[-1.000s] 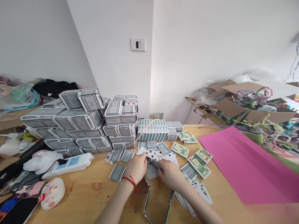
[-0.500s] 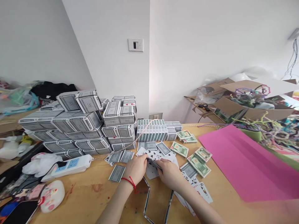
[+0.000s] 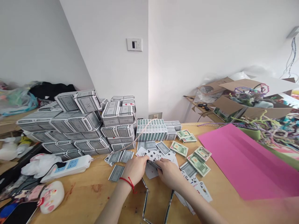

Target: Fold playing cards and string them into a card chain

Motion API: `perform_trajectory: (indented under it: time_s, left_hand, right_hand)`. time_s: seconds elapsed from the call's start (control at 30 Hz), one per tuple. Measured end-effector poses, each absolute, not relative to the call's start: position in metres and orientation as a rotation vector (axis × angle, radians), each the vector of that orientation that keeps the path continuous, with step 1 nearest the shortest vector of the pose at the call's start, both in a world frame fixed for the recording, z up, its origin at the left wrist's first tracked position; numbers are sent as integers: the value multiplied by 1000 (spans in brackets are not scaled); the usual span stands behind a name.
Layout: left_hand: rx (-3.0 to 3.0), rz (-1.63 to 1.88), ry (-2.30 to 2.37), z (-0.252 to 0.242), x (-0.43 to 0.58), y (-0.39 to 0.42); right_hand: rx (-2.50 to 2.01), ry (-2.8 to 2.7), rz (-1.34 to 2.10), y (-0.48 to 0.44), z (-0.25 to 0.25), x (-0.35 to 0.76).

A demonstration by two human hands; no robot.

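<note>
Both of my hands pinch one playing card [image 3: 154, 165] low over the table, its face hidden by my fingers. My left hand [image 3: 135, 168], with a red cord at the wrist, is closed on the left end. The fingers of my right hand [image 3: 169, 171] are closed on the right end. Beneath and beyond them lie loose face-up cards [image 3: 151, 153]. Nearer me, between my forearms, an angular band of folded cards [image 3: 145, 203] stands on edge, partly cut off by the frame. More spread cards [image 3: 203, 190] lie by my right forearm.
Card-built blocks [image 3: 74, 121] rise in tall stacks at the left. Green-backed card packs [image 3: 179, 148] and a pink sheet [image 3: 240, 165] lie to the right. A white power strip [image 3: 79, 166] and a phone [image 3: 22, 213] are at left. Cardboard boxes [image 3: 261, 110] hold yarn pieces.
Little differs. My hands keep hold of the card in nearly the same place, and the whole view has shifted very slightly.
</note>
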State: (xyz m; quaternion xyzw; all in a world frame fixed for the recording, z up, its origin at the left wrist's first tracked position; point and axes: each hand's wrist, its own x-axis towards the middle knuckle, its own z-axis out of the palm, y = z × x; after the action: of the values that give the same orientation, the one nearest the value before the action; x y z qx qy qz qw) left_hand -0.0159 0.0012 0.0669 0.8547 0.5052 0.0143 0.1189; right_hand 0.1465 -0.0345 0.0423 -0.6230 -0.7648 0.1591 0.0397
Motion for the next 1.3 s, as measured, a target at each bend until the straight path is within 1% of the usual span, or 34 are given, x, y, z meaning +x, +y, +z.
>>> perform_trajectory:
  time_s: [0.53,0.9,1.1,1.3]
  left_hand:
    - [2521,-65,1511,72,-10,-3]
    - [2605,-86,1497,64,-7,-5]
    - [2574,-74,1496,71,-5,-8]
    - [2563,-29,1437,81,-8,-10]
  right_hand:
    - [-1896,-2336,497,-37,44,144]
    - [-1910,-2321,536,-39,46,141]
    - [-1833,-2228,645,-37,40,143]
    - [-1696,-2167,829,-40,48,146]
